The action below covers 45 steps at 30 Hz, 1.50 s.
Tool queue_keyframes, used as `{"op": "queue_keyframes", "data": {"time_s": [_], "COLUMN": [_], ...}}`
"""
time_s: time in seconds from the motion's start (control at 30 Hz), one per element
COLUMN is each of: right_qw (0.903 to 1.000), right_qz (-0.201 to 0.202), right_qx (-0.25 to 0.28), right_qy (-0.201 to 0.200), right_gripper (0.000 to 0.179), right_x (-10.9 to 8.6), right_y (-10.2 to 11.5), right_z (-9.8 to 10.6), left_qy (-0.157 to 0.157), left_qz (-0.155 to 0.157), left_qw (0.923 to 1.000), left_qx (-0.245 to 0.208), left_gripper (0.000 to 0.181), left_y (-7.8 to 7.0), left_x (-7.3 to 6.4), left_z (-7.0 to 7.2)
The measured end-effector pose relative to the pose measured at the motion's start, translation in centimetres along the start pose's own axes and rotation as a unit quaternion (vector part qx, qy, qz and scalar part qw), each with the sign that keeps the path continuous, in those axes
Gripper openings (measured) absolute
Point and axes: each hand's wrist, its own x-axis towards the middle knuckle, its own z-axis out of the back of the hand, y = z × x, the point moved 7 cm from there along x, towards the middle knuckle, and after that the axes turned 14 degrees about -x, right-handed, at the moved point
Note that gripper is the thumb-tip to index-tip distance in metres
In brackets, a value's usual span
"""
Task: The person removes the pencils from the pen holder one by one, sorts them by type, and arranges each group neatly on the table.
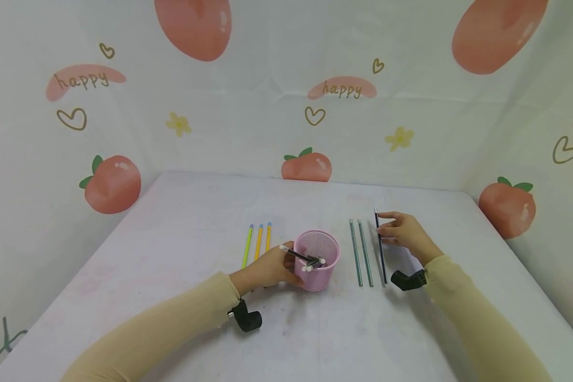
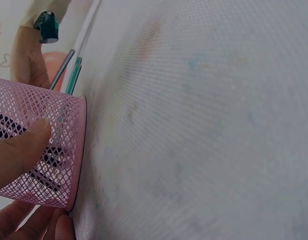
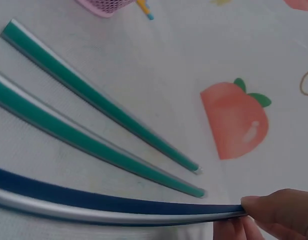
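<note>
My left hand (image 1: 269,267) grips the side of a pink mesh pencil cup (image 1: 317,278), which stands upright on the table. In the left wrist view the thumb lies across the cup's mesh wall (image 2: 64,107), with other fingers round its far side. Several dark pencils (image 1: 297,255) with white ends lean inside the cup. To the right, my right hand (image 1: 406,233) pinches a dark blue pencil (image 1: 381,249) near its far end between thumb and fingers. Silver stripes run along this pencil (image 3: 109,207) in the right wrist view. Two green pencils (image 1: 356,254) lie side by side just left of it.
Left of the cup lie a lime pencil (image 1: 247,246) and two orange-yellow pencils (image 1: 258,243), partly behind my left hand. A white table (image 1: 172,228) meets a printed cloth backdrop (image 1: 248,143) at the back. A thin cable (image 1: 6,342) shows at the far left.
</note>
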Motion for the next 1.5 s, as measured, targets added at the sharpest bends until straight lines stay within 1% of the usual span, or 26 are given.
{"op": "queue_keyframes", "data": {"time_s": [0.1, 0.17, 0.4, 0.57, 0.7, 0.9, 1.2, 1.5], "right_qw": [0.9998, 0.9998, 0.9991, 0.9983, 0.9974, 0.9958, 0.9957, 0.9939], "right_qz": [-0.015, -0.017, -0.027, -0.045, -0.051, -0.05, -0.048, -0.056], "right_qx": [-0.01, -0.009, -0.024, -0.033, -0.051, -0.077, -0.078, -0.094], "right_qy": [0.003, 0.006, 0.021, 0.018, 0.011, 0.004, 0.019, 0.015], "right_gripper": [0.06, 0.06, 0.06, 0.058, 0.057, 0.056, 0.059, 0.06], "right_x": [0.5, 0.8, 1.1, 1.3, 1.4, 1.5, 1.3, 1.8], "right_y": [-0.4, -0.5, -0.8, -0.9, -0.9, -0.7, -0.8, -1.0], "right_z": [-0.4, -0.7, -1.5, -1.8, -1.9, -1.9, -2.0, -2.1], "left_qy": [0.005, 0.007, 0.001, 0.001, 0.007, 0.002, 0.006, 0.006], "left_qz": [-0.008, -0.01, -0.004, -0.003, -0.008, -0.005, -0.01, -0.009], "left_qw": [1.0, 0.9999, 1.0, 1.0, 0.9999, 1.0, 0.9999, 0.9999], "left_qx": [0.003, 0.005, 0.001, -0.001, -0.001, 0.0, 0.002, 0.011], "left_gripper": [0.074, 0.074, 0.073, 0.072, 0.073, 0.072, 0.072, 0.072], "left_y": [0.0, 0.0, 0.3, 0.4, 0.2, 0.1, 0.3, 0.1], "left_x": [0.1, 0.1, 0.2, 0.2, 0.1, 0.0, 0.1, 0.0], "left_z": [0.0, 0.0, 0.1, 0.2, 0.1, 0.1, 0.1, 0.1]}}
